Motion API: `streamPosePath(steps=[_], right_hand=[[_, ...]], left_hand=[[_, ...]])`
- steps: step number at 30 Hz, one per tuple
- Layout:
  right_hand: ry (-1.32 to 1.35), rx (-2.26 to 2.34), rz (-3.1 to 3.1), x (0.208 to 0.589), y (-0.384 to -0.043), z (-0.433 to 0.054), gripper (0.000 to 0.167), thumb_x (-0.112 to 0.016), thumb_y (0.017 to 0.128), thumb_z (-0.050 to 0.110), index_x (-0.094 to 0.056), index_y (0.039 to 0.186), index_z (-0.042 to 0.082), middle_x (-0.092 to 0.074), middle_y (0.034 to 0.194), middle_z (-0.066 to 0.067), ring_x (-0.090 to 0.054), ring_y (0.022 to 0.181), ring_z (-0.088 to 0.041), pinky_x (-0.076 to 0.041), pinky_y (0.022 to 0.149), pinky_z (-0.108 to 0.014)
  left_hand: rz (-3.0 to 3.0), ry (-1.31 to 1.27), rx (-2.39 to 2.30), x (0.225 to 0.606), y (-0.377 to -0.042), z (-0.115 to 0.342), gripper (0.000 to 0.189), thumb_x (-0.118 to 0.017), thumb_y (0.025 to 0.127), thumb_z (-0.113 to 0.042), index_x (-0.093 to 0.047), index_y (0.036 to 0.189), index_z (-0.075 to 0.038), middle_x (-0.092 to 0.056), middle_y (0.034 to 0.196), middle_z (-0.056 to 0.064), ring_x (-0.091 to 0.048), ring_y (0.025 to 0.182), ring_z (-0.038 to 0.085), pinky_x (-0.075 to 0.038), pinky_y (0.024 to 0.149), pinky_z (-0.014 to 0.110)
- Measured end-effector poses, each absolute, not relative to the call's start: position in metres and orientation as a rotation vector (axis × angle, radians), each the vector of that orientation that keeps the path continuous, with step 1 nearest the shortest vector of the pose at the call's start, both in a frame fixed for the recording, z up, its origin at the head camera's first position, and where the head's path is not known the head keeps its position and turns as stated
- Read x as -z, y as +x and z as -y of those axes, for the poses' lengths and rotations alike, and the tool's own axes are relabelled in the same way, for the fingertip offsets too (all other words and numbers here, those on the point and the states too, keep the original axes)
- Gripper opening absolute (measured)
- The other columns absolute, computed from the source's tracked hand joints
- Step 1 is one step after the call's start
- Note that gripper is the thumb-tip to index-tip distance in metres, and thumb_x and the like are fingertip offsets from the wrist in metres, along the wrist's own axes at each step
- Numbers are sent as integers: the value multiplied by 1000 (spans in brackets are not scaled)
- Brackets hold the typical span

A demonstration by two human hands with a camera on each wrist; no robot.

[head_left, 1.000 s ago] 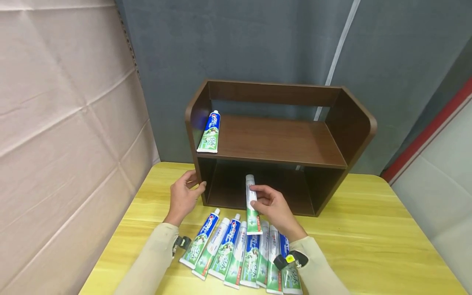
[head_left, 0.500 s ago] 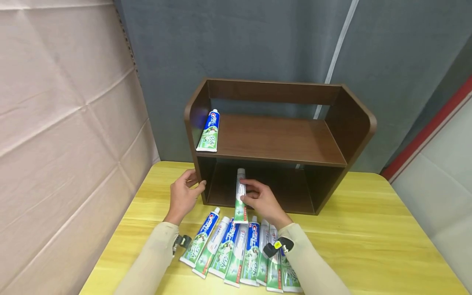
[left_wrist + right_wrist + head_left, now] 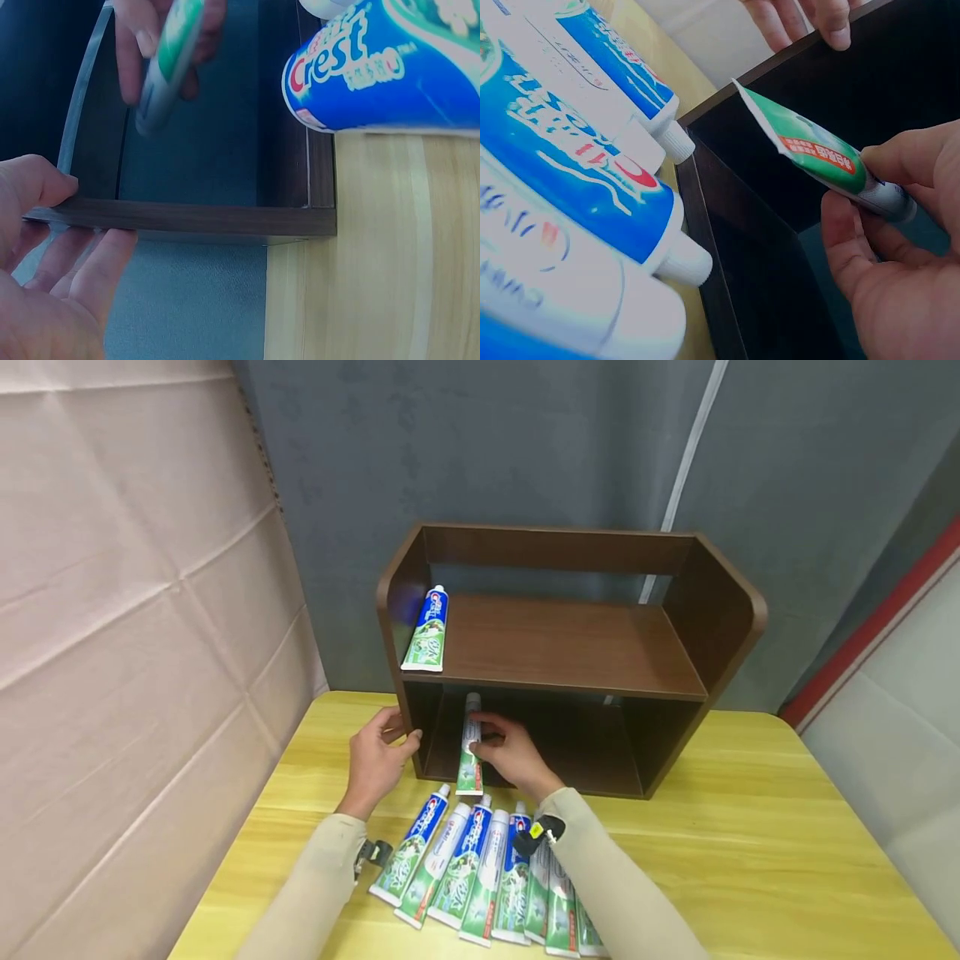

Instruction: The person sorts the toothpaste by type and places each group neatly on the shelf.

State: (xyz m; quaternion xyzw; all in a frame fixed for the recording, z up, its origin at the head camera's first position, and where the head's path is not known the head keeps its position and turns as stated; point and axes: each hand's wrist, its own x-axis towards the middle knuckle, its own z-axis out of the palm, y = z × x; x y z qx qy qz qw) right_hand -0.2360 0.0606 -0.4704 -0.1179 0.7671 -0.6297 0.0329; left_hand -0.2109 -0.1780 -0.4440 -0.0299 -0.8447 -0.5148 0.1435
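Observation:
My right hand [image 3: 513, 756] pinches a white-and-green toothpaste tube [image 3: 470, 768] between thumb and fingers. The tube's grey cap points into the lower compartment of a dark brown two-tier shelf [image 3: 570, 647], near its left side; its flat green end faces me. In the right wrist view the tube [image 3: 814, 150] hangs tilted inside the compartment. My left hand [image 3: 375, 764] grips the shelf's left side panel [image 3: 202, 217], thumb on the inside and fingers on the outside. A blue-and-green Crest toothpaste tube [image 3: 427, 635] lies on the upper tier against the left wall.
Several toothpaste tubes lie fanned in a row on the yellow wooden table [image 3: 750, 860] before the shelf, blue Crest tubes [image 3: 412, 847] alternating with white-and-green tubes [image 3: 435, 864]. My right forearm [image 3: 615, 877] covers the row's right end. A grey curtain [image 3: 525, 443] hangs behind.
My right hand has carried the white-and-green toothpaste tube left and forward, from in front of the shelf's middle into the lower compartment's left part. My left hand has stayed on the side panel.

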Motion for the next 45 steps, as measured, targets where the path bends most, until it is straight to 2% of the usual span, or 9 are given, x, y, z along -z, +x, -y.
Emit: streamPosePath(steps=[8,19,23,28,30,34,41,45], right_hand=[[-389,2000,-2333,493,-265,-44,52,-75,89,0,-65,140,6,-71,119,-22,-69,90,-17,-62,79,-30],[-341,1960,-2356,510,-283,-20,54,-76,88,-1,-64,140,6,-70,126,-23,-68,100,-23,-60,81,-30],[-371,1873,-2425,511,-284,-15,56,-75,90,1,-61,144,7,-69,129,-21,-67,109,-28,-59,89,-33],[-410,1754,-2472,507,-284,-14,64,-75,89,2,-56,150,8,-66,136,-20,-65,122,-36,-56,104,-48],[-426,1689,-2508,507,-285,-14,65,-76,90,4,-54,151,9,-65,137,-20,-65,124,-37,-55,107,-52],[-455,1533,-2651,510,-286,-11,62,-77,92,9,-56,150,10,-68,136,-17,-69,119,-33,-58,105,-50],[-499,1385,-2836,510,-282,-5,51,-75,88,7,-67,138,3,-77,117,-16,-70,102,-27,-60,100,-46],[-502,1434,-2802,506,-280,-5,51,-74,89,7,-66,139,2,-76,119,-17,-71,104,-29,-60,100,-46]], left_hand=[[2403,-88,1474,444,-211,179,38,-79,95,-15,-69,131,-12,-75,121,11,-73,120,35,-61,99,49],[2373,-102,1465,449,-212,175,36,-81,92,-14,-71,127,-13,-76,115,12,-76,114,34,-62,99,50],[2370,-104,1463,450,-212,176,36,-81,92,-12,-71,127,-12,-76,114,12,-76,114,35,-62,99,50],[2368,-115,1459,450,-211,176,36,-81,91,-9,-71,126,-13,-76,115,14,-75,114,36,-61,99,51],[2364,-117,1458,450,-211,176,36,-81,91,-9,-71,125,-13,-76,115,14,-76,114,36,-61,99,52],[2351,-134,1463,451,-212,175,35,-81,91,-9,-71,124,-12,-76,114,15,-76,113,36,-62,98,52],[2349,-144,1445,451,-212,175,34,-80,91,-11,-72,124,-11,-76,111,12,-77,111,33,-62,98,48],[2346,-144,1444,449,-213,176,34,-80,92,-11,-72,125,-12,-76,112,13,-76,111,34,-62,99,46]])
